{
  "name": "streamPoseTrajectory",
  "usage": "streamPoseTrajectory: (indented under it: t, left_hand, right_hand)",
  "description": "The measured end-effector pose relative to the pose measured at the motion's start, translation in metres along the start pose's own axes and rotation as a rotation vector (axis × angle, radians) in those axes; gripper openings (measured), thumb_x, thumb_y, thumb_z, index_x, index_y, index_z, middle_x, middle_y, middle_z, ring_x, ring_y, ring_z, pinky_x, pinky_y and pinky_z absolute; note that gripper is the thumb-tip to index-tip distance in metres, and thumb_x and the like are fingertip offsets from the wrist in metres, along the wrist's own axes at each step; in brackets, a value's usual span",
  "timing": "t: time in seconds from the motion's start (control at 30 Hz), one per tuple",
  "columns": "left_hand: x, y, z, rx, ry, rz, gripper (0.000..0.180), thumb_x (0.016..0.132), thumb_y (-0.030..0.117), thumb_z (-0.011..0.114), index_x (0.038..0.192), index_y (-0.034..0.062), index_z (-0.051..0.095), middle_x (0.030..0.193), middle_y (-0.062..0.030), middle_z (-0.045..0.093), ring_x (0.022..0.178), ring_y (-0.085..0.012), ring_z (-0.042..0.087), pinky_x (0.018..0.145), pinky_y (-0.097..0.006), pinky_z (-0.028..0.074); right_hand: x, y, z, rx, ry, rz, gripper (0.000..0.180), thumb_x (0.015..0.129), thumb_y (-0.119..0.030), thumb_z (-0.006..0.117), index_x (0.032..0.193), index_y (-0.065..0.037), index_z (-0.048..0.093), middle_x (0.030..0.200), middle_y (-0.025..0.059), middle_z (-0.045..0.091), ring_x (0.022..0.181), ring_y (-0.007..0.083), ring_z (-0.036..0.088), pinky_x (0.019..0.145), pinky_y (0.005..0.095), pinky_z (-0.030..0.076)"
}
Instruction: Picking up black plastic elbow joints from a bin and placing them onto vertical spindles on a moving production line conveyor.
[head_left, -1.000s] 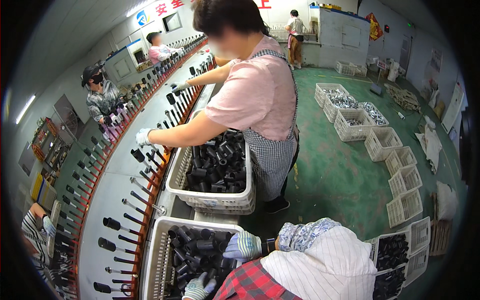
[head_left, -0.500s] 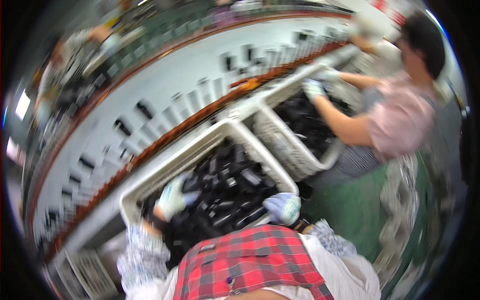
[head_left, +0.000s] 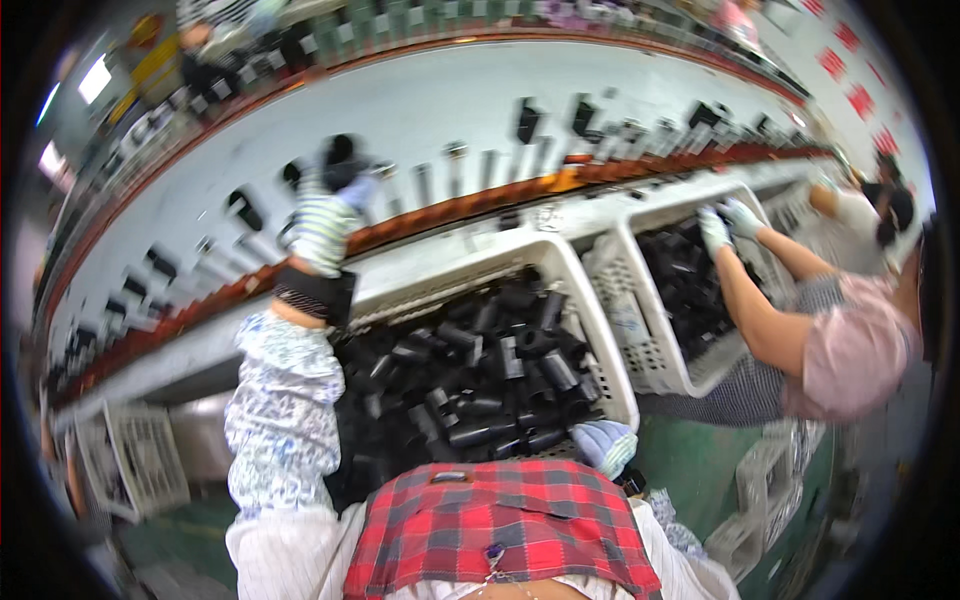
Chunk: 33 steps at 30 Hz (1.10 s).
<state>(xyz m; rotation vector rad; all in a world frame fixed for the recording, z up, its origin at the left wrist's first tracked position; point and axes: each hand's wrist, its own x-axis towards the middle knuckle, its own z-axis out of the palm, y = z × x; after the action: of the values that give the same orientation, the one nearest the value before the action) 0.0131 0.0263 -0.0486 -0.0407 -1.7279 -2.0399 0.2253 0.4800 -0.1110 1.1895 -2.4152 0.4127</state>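
A white plastic crate (head_left: 592, 312) in front of me is full of short black tubes (head_left: 480, 375). My left hand (head_left: 325, 225), in a striped glove, is stretched out past the crate's far rim to the moving line of upright pegs (head_left: 440, 165). It is closed on a black tube (head_left: 337, 152) at the pegs. My right hand (head_left: 605, 445), in a pale knit glove, is curled at the crate's near right corner beside the tubes. The blur hides whether it holds one.
A second white crate (head_left: 640, 335) of black tubes stands to the right. A co-worker (head_left: 840, 350) in a pink top has both gloved hands (head_left: 725, 222) in it. Several pegs on the grey line carry black tubes. An empty crate (head_left: 135, 460) sits low on the left.
My left hand has gone from inside the crate up to the line of pegs with a black tube. My right hand stays near the crate's near right corner. The view has swung.
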Motion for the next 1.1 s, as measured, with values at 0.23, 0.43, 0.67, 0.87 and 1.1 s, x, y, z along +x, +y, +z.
streamPoseTrajectory:
  t: [0.23,0.43,0.67,0.87,1.1]
  left_hand:
    - [0.034,-0.086,-0.031,-0.156,0.117,-0.545,0.058,0.101,0.035,0.047,0.146,0.0005,0.037,0.145,-0.0101,0.046,0.116,-0.0223,0.057,0.109,-0.036,0.037]
    - [0.056,-0.125,-0.155,0.522,0.474,-0.286,0.046,0.094,0.033,0.057,0.126,-0.001,0.057,0.125,-0.0111,0.058,0.108,-0.0247,0.056,0.094,-0.037,0.046]
    - [-0.003,-0.03,-0.12,0.466,0.559,-0.364,0.041,0.087,0.031,0.07,0.117,0.0042,0.061,0.11,-0.0126,0.063,0.095,-0.0273,0.059,0.084,-0.038,0.05]
    - [-0.135,0.071,0.005,0.363,0.262,-0.247,0.05,0.091,0.024,0.06,0.132,-0.0028,0.049,0.131,-0.0172,0.054,0.114,-0.0266,0.051,0.1,-0.037,0.04]
    - [-0.229,-0.009,0.039,1.032,-1.244,0.228,0.055,0.087,0.041,0.064,0.125,0.0035,0.056,0.125,-0.0226,0.057,0.115,-0.0392,0.054,0.099,-0.046,0.043]
  right_hand:
    - [0.007,-0.001,-0.007,0.074,0.005,0.11,0.034,0.073,-0.022,0.063,0.103,-0.007,0.066,0.086,0.0072,0.068,0.077,0.0231,0.067,0.064,0.0355,0.053]
    - [0.002,-0.018,-0.011,-0.003,0.06,0.156,0.034,0.074,-0.023,0.062,0.106,-0.011,0.066,0.089,0.0034,0.068,0.079,0.0232,0.067,0.064,0.0372,0.052]
    - [0.002,-0.016,-0.003,0.039,0.185,0.121,0.035,0.076,-0.022,0.062,0.108,-0.008,0.062,0.089,0.0063,0.065,0.08,0.0257,0.065,0.067,0.0393,0.051]
    - [0.007,-0.019,-0.009,0.107,0.319,0.127,0.034,0.072,-0.015,0.063,0.104,-0.004,0.063,0.08,0.01,0.063,0.074,0.0289,0.063,0.064,0.0415,0.049]
    - [0.007,-0.019,-0.009,0.119,0.281,0.124,0.031,0.072,-0.016,0.063,0.102,-0.006,0.064,0.077,0.0087,0.062,0.071,0.028,0.063,0.061,0.0422,0.048]
